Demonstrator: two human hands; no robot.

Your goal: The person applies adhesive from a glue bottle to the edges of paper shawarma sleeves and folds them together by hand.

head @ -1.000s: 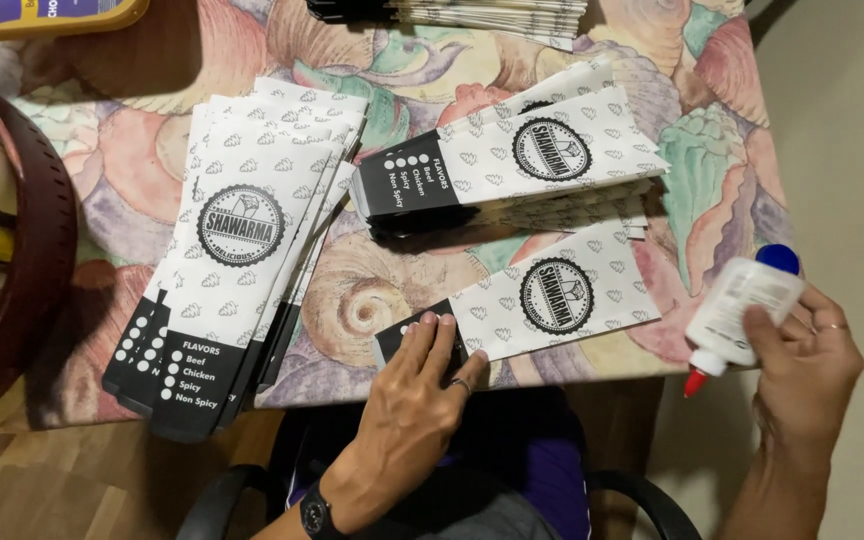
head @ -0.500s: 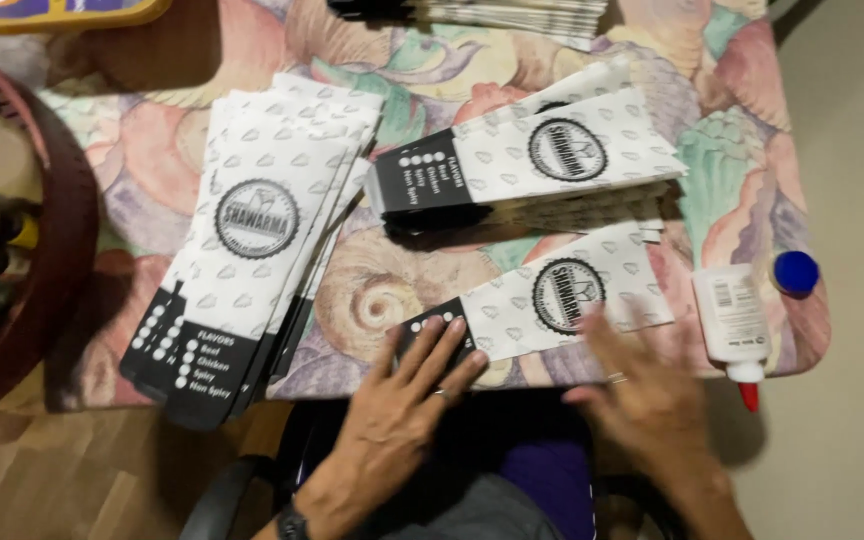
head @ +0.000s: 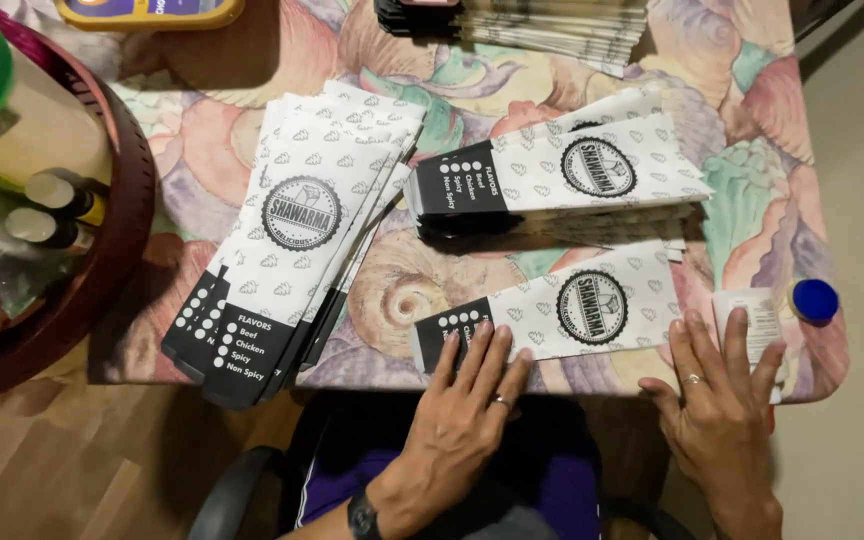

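Both hands flat and open on a thin paper bag [head: 562,318] at the desk [head: 772,110] edge.
Left hand [head: 467,400] presses its black end, right hand [head: 717,395] beside it; light, limp, creasable — probably best lifted by an edge.

Thin, matt white paper bag with a black end and a round black stamp [head: 562,315], smooth and flat at the near edge of the table. More of the same matt paper in the fanned stack of bags [head: 287,250] and the second pile [head: 562,180]. Soft printed cloth with pastel shells [head: 452,95] all over the table. Shiny white plastic bottle with a blue cap [head: 782,310] at the right edge. Glossy dark red plastic basket [head: 102,270] at the left edge. Smooth brown wood floor [head: 72,470] below.
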